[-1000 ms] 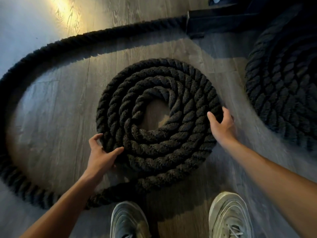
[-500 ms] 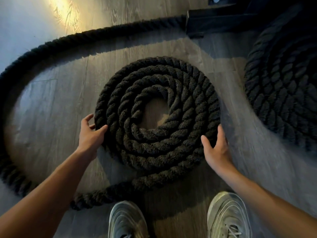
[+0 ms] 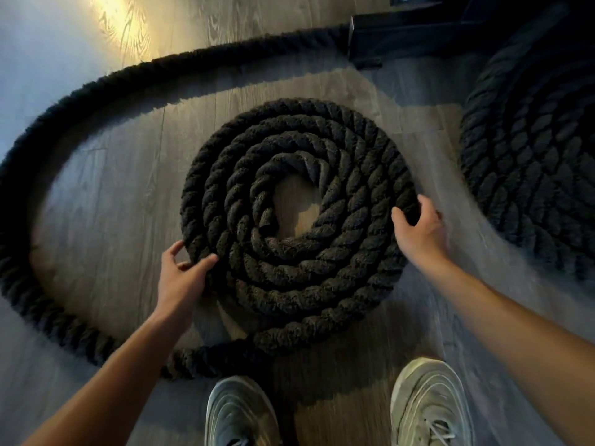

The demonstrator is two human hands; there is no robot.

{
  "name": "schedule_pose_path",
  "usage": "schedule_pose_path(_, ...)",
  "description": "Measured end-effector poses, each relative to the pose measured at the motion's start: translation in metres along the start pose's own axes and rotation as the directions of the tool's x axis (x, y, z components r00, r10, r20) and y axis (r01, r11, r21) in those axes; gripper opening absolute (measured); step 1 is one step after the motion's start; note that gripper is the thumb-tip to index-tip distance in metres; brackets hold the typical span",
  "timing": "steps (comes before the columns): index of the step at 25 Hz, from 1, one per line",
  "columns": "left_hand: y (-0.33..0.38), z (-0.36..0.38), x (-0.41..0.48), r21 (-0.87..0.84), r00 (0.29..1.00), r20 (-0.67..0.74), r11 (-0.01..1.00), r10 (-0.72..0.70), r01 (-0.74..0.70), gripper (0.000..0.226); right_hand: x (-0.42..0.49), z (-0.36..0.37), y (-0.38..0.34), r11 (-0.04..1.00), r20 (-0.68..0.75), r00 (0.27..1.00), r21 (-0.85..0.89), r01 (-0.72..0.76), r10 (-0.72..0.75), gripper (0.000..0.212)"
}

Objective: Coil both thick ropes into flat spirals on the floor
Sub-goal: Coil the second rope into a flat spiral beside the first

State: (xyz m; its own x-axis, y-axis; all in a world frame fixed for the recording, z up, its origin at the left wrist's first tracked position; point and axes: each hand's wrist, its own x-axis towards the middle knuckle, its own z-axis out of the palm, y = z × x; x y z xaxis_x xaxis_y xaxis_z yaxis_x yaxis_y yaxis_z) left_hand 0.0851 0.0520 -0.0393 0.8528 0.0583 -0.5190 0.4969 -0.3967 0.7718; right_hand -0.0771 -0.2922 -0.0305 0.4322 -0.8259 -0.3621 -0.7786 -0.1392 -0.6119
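A thick black rope lies as a flat spiral (image 3: pixel 299 278) of several turns on the wood floor, with a bare gap at its centre. Its loose tail (image 3: pixel 38 284) leaves the spiral's near edge, sweeps left and curves back to the far right. My left hand (image 3: pixel 182 278) grips the spiral's outer turn at the lower left, thumb on top. My right hand (image 3: pixel 418 230) clasps the outer turn on the right side. A second black rope coil (image 3: pixel 531 175) lies at the right edge, partly cut off.
My two pale sneakers (image 3: pixel 241 413) (image 3: pixel 428 403) stand just below the spiral, the loose tail passing in front of them. A dark metal base (image 3: pixel 402 40) sits at the top right where the tail ends. Bright light falls on the grey wood floor (image 3: pixel 106 194) at top left.
My left hand has slid down along the outer turn toward me, my right hand has moved up the right side. The spiral has been turned and the loose tail drawn closer.
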Motion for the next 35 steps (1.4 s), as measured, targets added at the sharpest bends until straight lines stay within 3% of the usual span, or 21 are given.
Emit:
schedule_pose_path(6, 0.044, 0.001, 0.05, 0.007, 0.999, -0.004, 0.999, 0.049, -0.049, 0.057, -0.074, 0.018, 0.025, 0.99, 0.1, 0.989, 0.079, -0.115, 0.107, 0.075)
schedule_pose_path(11, 0.039, 0.013, 0.047, 0.061, 0.991, 0.018, 0.989, 0.134, -0.135, 0.061, -0.057, 0.015, 0.016, 0.976, 0.213, 0.957, 0.04, -0.212, 0.199, 0.071)
schedule_pose_path(14, 0.031, 0.012, 0.032, 0.026, 0.996, 0.028, 0.996, 0.083, -0.083, 0.073, -0.016, 0.0, 0.006, 0.985, 0.202, 0.966, 0.016, -0.17, 0.163, 0.069)
schedule_pose_path(17, 0.017, 0.015, 0.005, -0.021, 0.997, 0.063, 0.998, -0.054, 0.055, 0.087, 0.022, -0.012, -0.001, 0.989, 0.149, 0.983, 0.076, -0.123, 0.111, 0.068)
schedule_pose_path(23, 0.003, 0.011, -0.014, -0.134, 0.984, 0.078, 0.976, -0.161, 0.17, 0.089, 0.019, -0.01, 0.003, 0.972, 0.051, 0.983, 0.145, -0.183, 0.177, 0.075)
schedule_pose_path(28, 0.046, 0.004, 0.027, -0.104, 0.999, 0.004, 0.993, -0.047, 0.047, 0.064, -0.064, 0.005, 0.026, 0.989, 0.082, 0.987, 0.046, -0.142, 0.138, 0.074)
schedule_pose_path(35, 0.043, 0.015, 0.038, -0.07, 0.999, 0.025, 0.996, -0.044, 0.046, 0.07, -0.05, 0.014, 0.018, 0.97, 0.226, 0.945, 0.0, -0.243, 0.237, 0.072)
